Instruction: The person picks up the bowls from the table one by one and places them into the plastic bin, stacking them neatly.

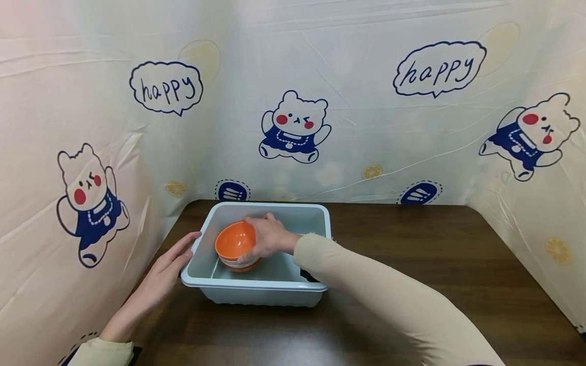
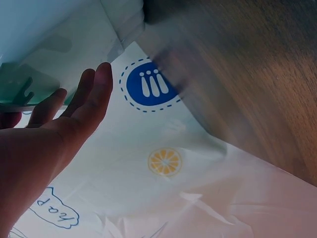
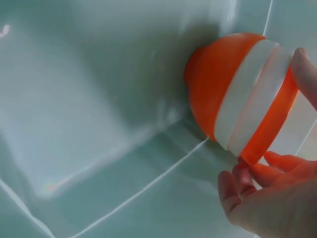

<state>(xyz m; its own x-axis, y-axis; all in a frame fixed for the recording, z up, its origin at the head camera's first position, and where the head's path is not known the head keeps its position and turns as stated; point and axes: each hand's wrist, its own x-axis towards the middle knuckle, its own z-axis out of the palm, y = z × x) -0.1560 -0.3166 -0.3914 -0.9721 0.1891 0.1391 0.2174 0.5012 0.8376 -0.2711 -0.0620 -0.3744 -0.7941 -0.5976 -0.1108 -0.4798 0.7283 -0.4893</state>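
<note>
A stack of orange and white bowls [image 1: 234, 245] sits inside a pale blue-green plastic basin [image 1: 261, 297], towards its left side. My right hand [image 1: 271, 238] reaches in from the right and grips the top orange bowl at its rim. In the right wrist view, the thumb is on one side of the stack [image 3: 237, 94] and the other fingers of the hand [image 3: 277, 196] are on the opposite side. White bands show between the orange top and bottom bowls. Outside the basin, my left hand [image 1: 167, 265] has its fingers extended against the left rim.
The basin stands on a dark brown wooden table [image 1: 412, 244]. A pale printed sheet [image 1: 348, 127] with bears and "happy" bubbles rises at the back and both sides. A small black item [image 1: 309, 276] shows beside the right sleeve.
</note>
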